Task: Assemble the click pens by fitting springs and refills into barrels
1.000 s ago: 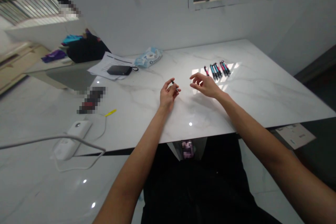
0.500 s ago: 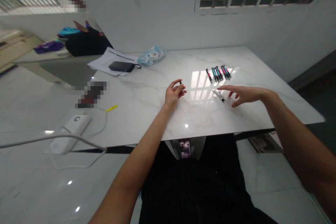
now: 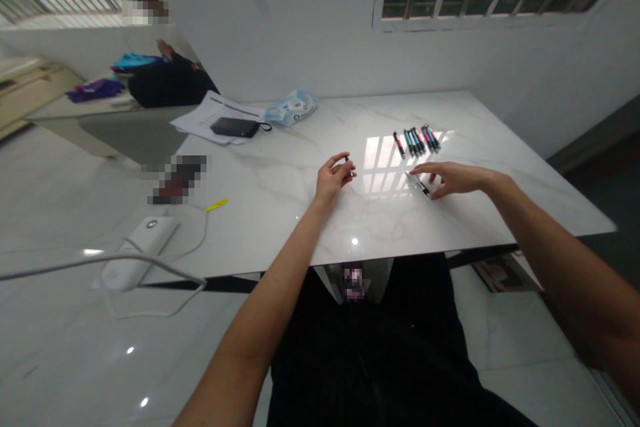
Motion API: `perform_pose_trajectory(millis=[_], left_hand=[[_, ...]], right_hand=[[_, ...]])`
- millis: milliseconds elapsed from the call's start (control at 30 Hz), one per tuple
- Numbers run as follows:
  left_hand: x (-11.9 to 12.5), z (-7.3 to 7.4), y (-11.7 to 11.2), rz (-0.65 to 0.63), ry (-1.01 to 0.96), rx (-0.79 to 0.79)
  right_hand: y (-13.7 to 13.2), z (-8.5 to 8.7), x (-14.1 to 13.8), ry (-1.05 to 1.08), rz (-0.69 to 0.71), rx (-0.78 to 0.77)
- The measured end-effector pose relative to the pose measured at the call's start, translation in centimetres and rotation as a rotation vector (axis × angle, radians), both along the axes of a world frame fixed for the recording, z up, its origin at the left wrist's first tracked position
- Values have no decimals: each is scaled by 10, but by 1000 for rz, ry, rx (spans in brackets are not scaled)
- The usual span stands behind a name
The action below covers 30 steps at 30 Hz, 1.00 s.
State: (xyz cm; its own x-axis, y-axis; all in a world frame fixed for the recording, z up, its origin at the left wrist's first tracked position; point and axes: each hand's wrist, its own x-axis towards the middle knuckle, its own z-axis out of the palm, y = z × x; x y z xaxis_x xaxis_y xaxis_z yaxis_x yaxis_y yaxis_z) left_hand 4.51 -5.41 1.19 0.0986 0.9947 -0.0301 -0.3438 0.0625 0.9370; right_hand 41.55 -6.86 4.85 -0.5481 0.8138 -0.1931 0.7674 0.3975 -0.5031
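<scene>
My left hand (image 3: 334, 177) is closed above the table, its thumb and fingers pinching a small dark, slim piece (image 3: 347, 159); most of that piece is hidden by the fingers, so its kind is unclear. To the right, my right hand (image 3: 447, 178) reaches down with thumb and fingers apart. Its fingertips are at a clear and black pen part (image 3: 424, 188) lying on the tabletop, close to or touching it. Beyond that hand lies a row of several pens (image 3: 416, 141) with black, pink and blue barrels, one pink pen (image 3: 399, 145) a little apart on the left.
At the back of the white marbled table (image 3: 270, 213) are papers (image 3: 200, 115), a black phone-like slab (image 3: 234, 127) and a blue-white packet (image 3: 293, 108). A white power strip (image 3: 140, 250) with cables is at left. A person in dark clothes (image 3: 170, 83) sits beyond.
My right hand has moved left and lower, its thumb and fingers drawing in around the clear pen part. My left hand keeps its pinch, almost in place.
</scene>
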Motion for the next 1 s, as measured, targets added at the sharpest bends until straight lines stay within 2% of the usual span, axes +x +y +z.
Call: perform_pose_trajectory(millis=[433,667,900,1000], left_hand=[[0,1,-1,-2,9,-27],[-1,-3,1,-18,-1,-8],[-1,-3,0,-35,9,-6],[0,-2,-1,-51,28,-12]], right_hand=[[-1,4,-9,-3,-12,12],[-5,-3,-12,40,-73,59],[-6,-13,5,91,-134,31],[-9,-15,2,104,-202,108]])
